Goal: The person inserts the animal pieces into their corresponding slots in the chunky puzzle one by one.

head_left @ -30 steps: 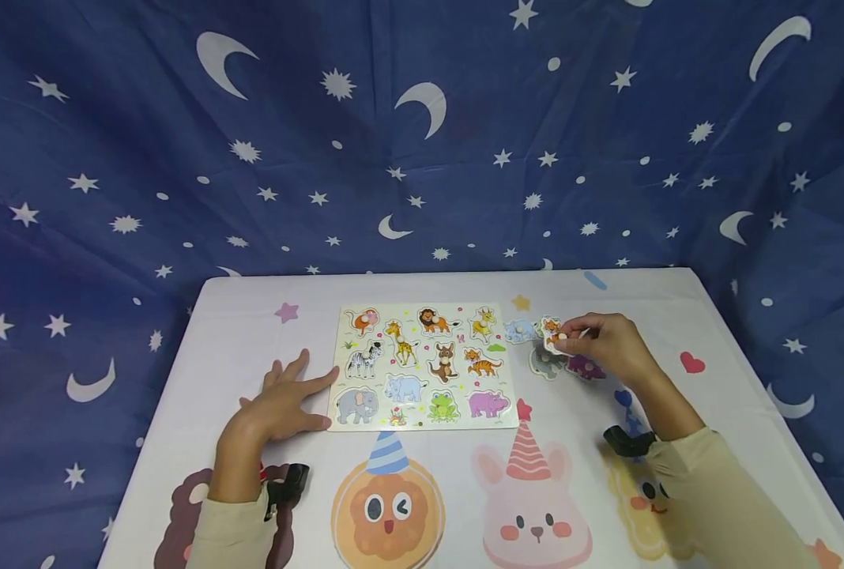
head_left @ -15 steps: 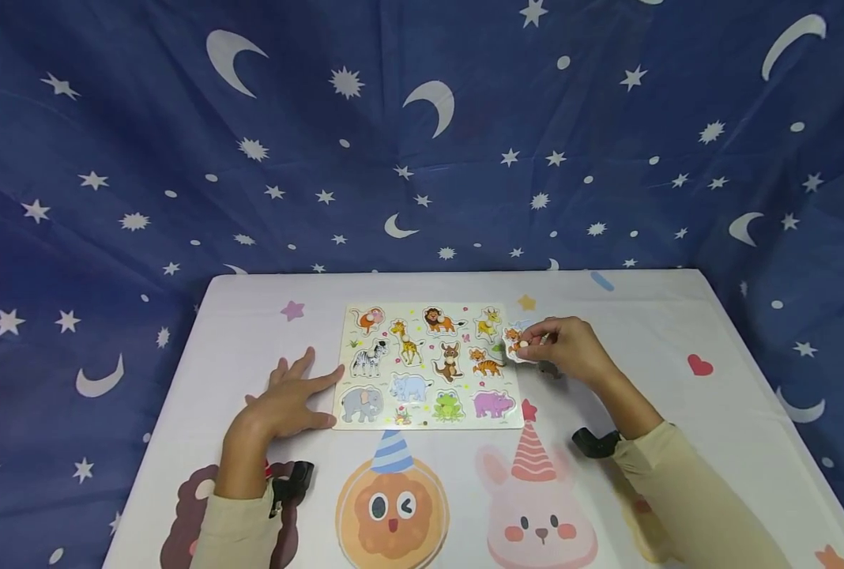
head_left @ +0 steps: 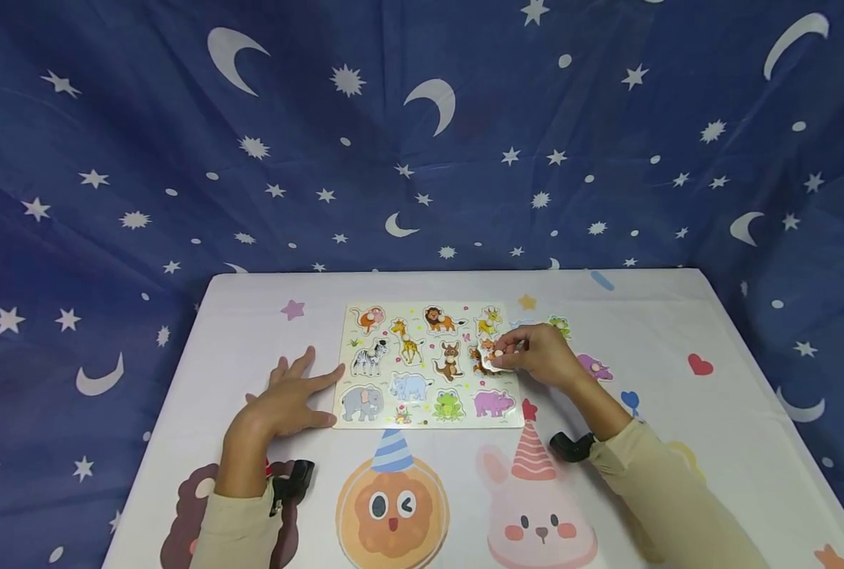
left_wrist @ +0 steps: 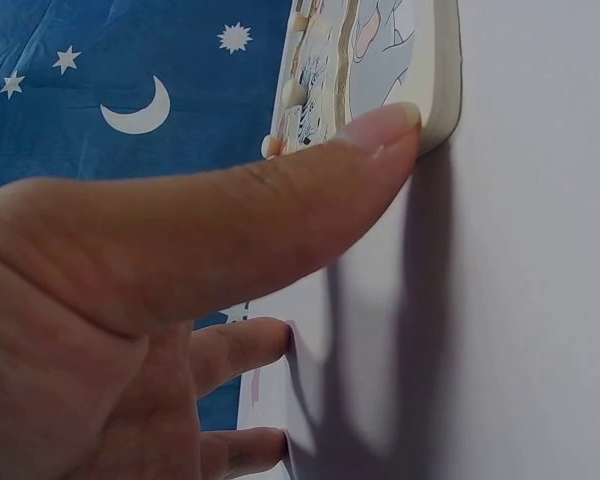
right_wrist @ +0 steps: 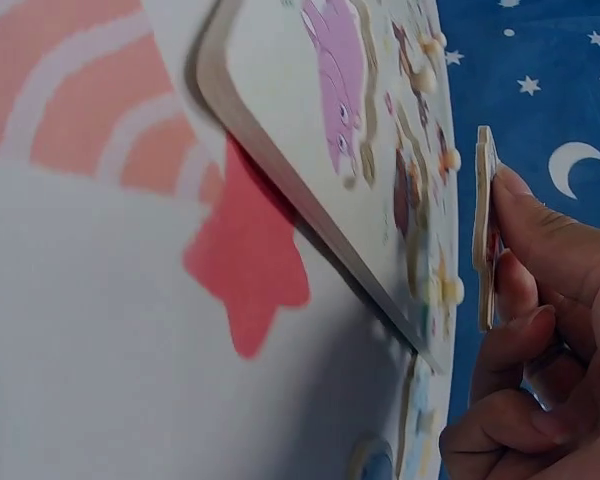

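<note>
A wooden animal puzzle board [head_left: 467, 416] lies flat on the table. My left hand [head_left: 283, 403] rests at its left side, fingers spread, and the thumb [left_wrist: 380, 130] touches the board's corner in the left wrist view. Between thumb and fingertips my right hand [head_left: 544, 356] pinches a tiger puzzle piece [head_left: 491, 359]. It overlaps the board's printed tiger in the head view. The right wrist view shows this piece edge-on, tilted up and raised above the board. Knobbed pieces such as the lion [head_left: 439, 319] and giraffe [head_left: 406, 341] sit in the board.
Right of the board lie a frog piece [head_left: 560, 325] and a purple piece [head_left: 595, 367]; a light-blue piece [head_left: 518, 323] is partly hidden by the right hand. The white tablecloth [head_left: 678, 332] has printed cartoon figures. A blue moon-and-star curtain [head_left: 479, 205] hangs behind.
My right hand has carried the tiger piece left from the loose pieces to over the board. The left hand stays at the board's edge. The head view has shifted slightly.
</note>
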Demonstrator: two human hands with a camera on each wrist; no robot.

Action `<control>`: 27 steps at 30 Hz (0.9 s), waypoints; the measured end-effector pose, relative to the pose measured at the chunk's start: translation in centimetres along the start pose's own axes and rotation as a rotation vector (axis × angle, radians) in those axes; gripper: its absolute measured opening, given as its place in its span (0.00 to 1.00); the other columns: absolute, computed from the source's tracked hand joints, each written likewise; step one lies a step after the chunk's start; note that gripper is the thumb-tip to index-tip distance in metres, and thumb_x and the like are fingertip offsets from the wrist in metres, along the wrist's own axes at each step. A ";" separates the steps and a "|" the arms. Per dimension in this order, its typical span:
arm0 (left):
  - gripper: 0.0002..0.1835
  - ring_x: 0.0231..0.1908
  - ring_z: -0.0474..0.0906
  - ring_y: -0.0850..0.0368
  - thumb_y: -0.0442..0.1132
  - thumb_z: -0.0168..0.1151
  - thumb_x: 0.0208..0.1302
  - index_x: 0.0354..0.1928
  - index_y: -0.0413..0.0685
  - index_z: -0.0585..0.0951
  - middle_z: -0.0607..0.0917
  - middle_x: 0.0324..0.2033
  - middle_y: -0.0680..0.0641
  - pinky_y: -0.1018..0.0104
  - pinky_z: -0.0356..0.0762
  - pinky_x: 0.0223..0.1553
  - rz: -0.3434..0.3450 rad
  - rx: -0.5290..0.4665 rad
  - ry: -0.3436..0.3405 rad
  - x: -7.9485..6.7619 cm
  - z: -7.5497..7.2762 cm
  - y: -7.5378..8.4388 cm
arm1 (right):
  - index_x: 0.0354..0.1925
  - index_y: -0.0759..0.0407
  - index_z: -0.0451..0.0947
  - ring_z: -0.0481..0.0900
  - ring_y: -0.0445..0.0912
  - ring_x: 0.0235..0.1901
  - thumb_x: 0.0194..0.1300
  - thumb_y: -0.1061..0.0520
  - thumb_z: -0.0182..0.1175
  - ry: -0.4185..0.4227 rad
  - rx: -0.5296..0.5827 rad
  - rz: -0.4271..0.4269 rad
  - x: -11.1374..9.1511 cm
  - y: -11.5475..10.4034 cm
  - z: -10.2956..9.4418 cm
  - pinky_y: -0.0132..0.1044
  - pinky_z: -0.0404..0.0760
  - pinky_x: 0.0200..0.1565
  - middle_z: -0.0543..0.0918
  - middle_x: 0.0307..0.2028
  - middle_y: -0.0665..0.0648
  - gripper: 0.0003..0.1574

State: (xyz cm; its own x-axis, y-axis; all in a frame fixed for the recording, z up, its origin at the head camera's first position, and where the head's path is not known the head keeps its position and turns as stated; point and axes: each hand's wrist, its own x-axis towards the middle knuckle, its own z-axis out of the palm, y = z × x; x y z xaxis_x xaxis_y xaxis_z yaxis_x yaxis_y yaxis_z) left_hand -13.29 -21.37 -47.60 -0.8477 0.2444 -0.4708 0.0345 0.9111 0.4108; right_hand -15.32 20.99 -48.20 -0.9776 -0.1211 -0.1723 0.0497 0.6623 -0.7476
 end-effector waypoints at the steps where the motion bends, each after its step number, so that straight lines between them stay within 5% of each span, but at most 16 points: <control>1: 0.47 0.77 0.30 0.22 0.53 0.78 0.51 0.75 0.72 0.68 0.44 0.82 0.38 0.05 0.33 0.52 0.001 0.000 0.001 0.0 0.0 0.0 | 0.37 0.53 0.89 0.71 0.45 0.25 0.52 0.51 0.80 -0.001 -0.002 0.004 0.1 0.0 0.2 0.32 0.70 0.25 0.83 0.26 0.50 0.14; 14: 0.48 0.77 0.30 0.22 0.52 0.79 0.50 0.74 0.71 0.68 0.45 0.82 0.38 0.05 0.32 0.52 -0.001 -0.015 0.012 0.1 0.1 0.0 | 0.33 0.49 0.89 0.74 0.42 0.24 0.51 0.51 0.81 0.011 -0.103 -0.064 0.7 0.1 1.9 0.34 0.72 0.30 0.82 0.23 0.47 0.11; 27: 0.48 0.77 0.31 0.21 0.52 0.79 0.50 0.74 0.70 0.69 0.46 0.82 0.37 0.05 0.34 0.51 0.015 -0.002 0.014 -0.1 -0.1 0.3 | 0.31 0.48 0.89 0.73 0.42 0.25 0.53 0.51 0.80 -0.018 -0.115 -0.036 1.2 0.3 2.0 0.37 0.72 0.34 0.81 0.22 0.46 0.09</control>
State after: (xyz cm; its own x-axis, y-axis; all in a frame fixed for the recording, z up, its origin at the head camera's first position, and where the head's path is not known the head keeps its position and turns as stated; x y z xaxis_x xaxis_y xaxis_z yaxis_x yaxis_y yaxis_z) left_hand -13.24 -21.18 -47.39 -0.8542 0.2534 -0.4540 0.0460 0.9066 0.4195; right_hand -16.01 19.52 -49.93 -0.9745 -0.1587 -0.1585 -0.0102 0.7373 -0.6755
